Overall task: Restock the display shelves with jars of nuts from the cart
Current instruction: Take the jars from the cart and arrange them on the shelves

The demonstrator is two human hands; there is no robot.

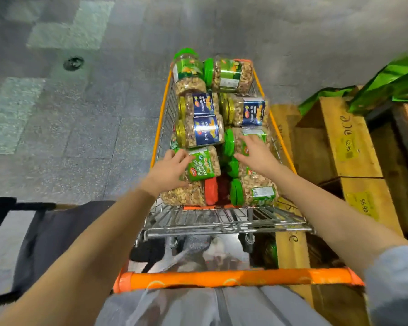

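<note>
A wire cart (224,228) with orange trim holds several clear jars of nuts lying on their sides. My left hand (169,169) wraps its fingers round a green-labelled pistachio jar (204,164) near the cart's left side. My right hand (257,154) lies with spread fingers on a green-lidded jar (233,141) to the right. Blue-labelled mixed-nut jars with gold lids (201,130) lie just beyond both hands. Two green-lidded jars (231,72) sit at the far end. A red-lidded jar (211,191) and another green-lidded jar (254,192) lie nearest me.
The cart's orange handle (236,280) crosses in front of me. Wooden display crates (349,142) with yellow price tags stand close along the cart's right side, with green bags (391,83) on top. Grey tiled floor (80,114) lies to the left.
</note>
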